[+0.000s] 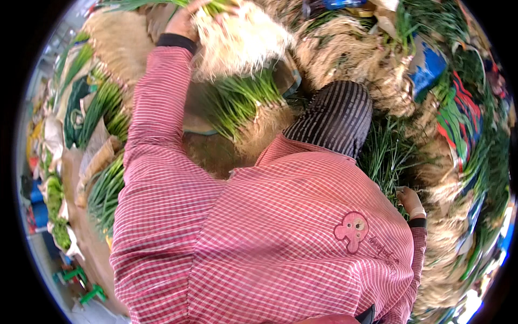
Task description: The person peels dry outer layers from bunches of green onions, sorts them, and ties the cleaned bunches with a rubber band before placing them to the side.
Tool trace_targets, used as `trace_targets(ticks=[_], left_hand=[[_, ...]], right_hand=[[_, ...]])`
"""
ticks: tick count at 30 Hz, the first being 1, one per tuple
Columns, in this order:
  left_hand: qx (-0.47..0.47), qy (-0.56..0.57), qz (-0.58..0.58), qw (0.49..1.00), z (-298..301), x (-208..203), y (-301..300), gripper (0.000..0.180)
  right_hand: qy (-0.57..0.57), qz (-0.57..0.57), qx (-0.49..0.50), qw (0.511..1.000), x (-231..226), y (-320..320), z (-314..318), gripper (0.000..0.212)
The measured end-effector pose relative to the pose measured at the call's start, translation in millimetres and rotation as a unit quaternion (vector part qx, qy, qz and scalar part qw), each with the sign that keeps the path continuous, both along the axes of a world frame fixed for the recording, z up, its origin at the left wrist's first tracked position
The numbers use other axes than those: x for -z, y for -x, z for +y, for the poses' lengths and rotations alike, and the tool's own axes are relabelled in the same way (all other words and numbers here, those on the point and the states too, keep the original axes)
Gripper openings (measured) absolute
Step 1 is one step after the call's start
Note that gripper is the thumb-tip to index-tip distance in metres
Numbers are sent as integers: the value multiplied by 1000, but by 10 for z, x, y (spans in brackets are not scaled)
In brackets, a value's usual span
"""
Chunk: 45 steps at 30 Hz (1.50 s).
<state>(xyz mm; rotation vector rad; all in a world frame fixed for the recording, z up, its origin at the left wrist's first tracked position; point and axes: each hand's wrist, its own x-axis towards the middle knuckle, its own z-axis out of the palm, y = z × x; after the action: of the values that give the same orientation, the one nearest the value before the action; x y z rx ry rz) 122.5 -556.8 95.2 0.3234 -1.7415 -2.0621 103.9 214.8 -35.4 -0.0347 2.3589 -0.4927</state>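
Observation:
My left hand (181, 21) is stretched far forward at the top of the view, shut on a big bunch of green onions (237, 40) with pale, tangled roots. A second bunch of green onions (243, 102) lies just below it, roots pointing toward my knee in striped trousers (335, 116). My right hand (411, 201) is low at the right, its fingertips against a heap of green onion leaves (386, 156). Whether it grips any leaves is hidden. My pink checked shirt (270, 237) fills the middle.
Piles of rooted green onions (372, 65) surround me on the right and at the top. More bundles (102, 189) and burlap sacks (113, 38) lie on the left. A blue bag (429, 67) sits at the upper right. Green stools (89, 291) stand at the lower left.

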Motion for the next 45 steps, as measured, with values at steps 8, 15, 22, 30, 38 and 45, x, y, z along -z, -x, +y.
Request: trace_targets(ticks=[8,15,22,30,38,45], left_hand=[[-114,-316,-412,847,441,2374,-1022,97],[-49,-312,-362,877,621,3896,-1567,100],[-74,-213,-416,881,475,4168,-1570,94],[-339,-299,-432,780,1071,2883,-1218,116],[-308,-144,-578,742,1097,3608,-941,106],[-227,-156,-577,769,772,3918,-1149,102]], right_hand=[[-130,49,-167,976,-426,156,-623,34],[-166,26,-159,973,-719,279,-1536,37],[-97,22,-204,974,-452,192,-1552,34],[-93,55,-155,982,-360,-18,-1207,33],[-27,3,-47,999,336,-448,-759,38],[-52,-31,-75,995,330,-498,-847,37]])
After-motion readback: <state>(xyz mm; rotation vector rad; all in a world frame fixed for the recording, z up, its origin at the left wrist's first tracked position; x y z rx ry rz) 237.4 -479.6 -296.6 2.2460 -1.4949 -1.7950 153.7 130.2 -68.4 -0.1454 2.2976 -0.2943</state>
